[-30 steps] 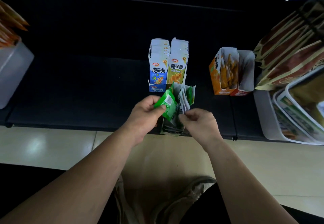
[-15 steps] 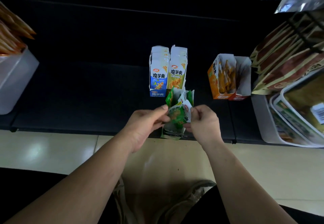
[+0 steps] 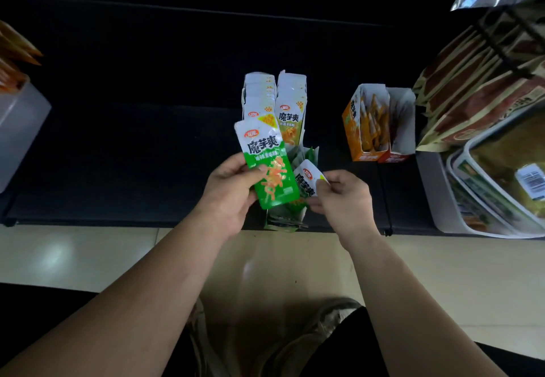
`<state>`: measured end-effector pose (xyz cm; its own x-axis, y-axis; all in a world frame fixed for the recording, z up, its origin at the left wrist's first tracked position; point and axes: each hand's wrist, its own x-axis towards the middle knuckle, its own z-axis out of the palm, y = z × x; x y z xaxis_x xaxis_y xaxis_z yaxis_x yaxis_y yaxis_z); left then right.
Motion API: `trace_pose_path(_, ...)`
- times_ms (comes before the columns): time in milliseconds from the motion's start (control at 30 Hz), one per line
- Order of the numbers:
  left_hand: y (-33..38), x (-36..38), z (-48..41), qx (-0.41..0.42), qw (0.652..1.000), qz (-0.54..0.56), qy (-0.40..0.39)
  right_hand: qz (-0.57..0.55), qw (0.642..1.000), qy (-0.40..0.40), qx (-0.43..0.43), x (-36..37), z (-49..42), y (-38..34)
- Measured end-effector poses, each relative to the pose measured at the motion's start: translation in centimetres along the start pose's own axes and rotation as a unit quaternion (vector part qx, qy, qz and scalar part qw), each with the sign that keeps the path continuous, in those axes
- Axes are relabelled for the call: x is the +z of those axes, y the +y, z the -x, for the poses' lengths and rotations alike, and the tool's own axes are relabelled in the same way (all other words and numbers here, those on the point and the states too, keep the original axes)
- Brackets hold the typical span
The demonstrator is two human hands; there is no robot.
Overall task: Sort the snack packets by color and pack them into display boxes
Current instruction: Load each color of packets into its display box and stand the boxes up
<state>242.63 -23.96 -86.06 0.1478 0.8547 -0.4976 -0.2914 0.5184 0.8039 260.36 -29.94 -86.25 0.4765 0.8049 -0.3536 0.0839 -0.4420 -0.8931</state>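
My left hand (image 3: 228,191) holds a green and white snack packet (image 3: 267,161) upright, face toward me, above the shelf's front edge. My right hand (image 3: 342,197) pinches the top corner of a second green packet (image 3: 306,180) that stands in the green display box (image 3: 283,220) below. Behind them stand a row of blue packets (image 3: 258,93) and a row of yellow packets (image 3: 292,114). Further right sit an orange display box (image 3: 355,129) with orange packets and a red box (image 3: 398,138) beside it.
The dark shelf (image 3: 132,155) stretches left. A translucent bin (image 3: 17,129) with orange packets sits at the far left. Large brown snack bags (image 3: 477,87) and a white tray (image 3: 436,188) of wrapped packs fill the right side. Pale tiled floor (image 3: 73,255) lies below.
My left hand has lifted a green packet up out of the green box and turned it face up. My right hand has taken hold of another packet's top corner.
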Motion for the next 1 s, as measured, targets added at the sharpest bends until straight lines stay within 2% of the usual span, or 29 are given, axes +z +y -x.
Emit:
trace_pose_path(133, -2.1, -0.1, 0.2, 0.082, 0.979, -0.185, -0.003, -0.004, 1.000, 0.002, 0.003, 0.0, -0.1, -0.1)
trace_pose_path(233, -4.4, -0.4, 0.6, 0.090, 0.963, -0.251, -0.028, 0.001, 1.000, -0.016, -0.004, -0.3, -0.3, -0.1)
trace_pose_path(333, -4.9, -0.5, 0.6, 0.086, 0.944, -0.315, -0.048, 0.049, 0.996, -0.055, -0.049, -0.6, -0.5, 0.1)
trace_pose_path(533, -4.3, -0.1, -0.1, 0.097, 0.942, -0.322, -0.003, 0.112, 0.987, -0.089, -0.071, -0.8, -0.6, 0.3)
trace_pose_path(667, -4.2, -0.2, 0.0, 0.119, 0.949, -0.288, 0.041, 0.197, 0.966, -0.161, -0.048, -0.7, 0.2, -0.8)
trace_pose_path(800, -4.3, -0.3, -0.1, 0.112, 0.954, -0.278, 0.019, 0.226, 0.954, -0.199, -0.010, -0.4, 0.3, -1.1)
trace_pose_path(900, -4.7, -0.5, -0.1, 0.109, 0.946, -0.305, 0.017, 0.197, 0.962, -0.189, 0.017, -0.3, 0.3, -1.0)
trace_pose_path(1000, -4.2, -0.5, -0.7, 0.132, 0.938, -0.316, 0.050, 0.167, 0.976, -0.142, -0.002, -0.4, 0.2, -0.6)
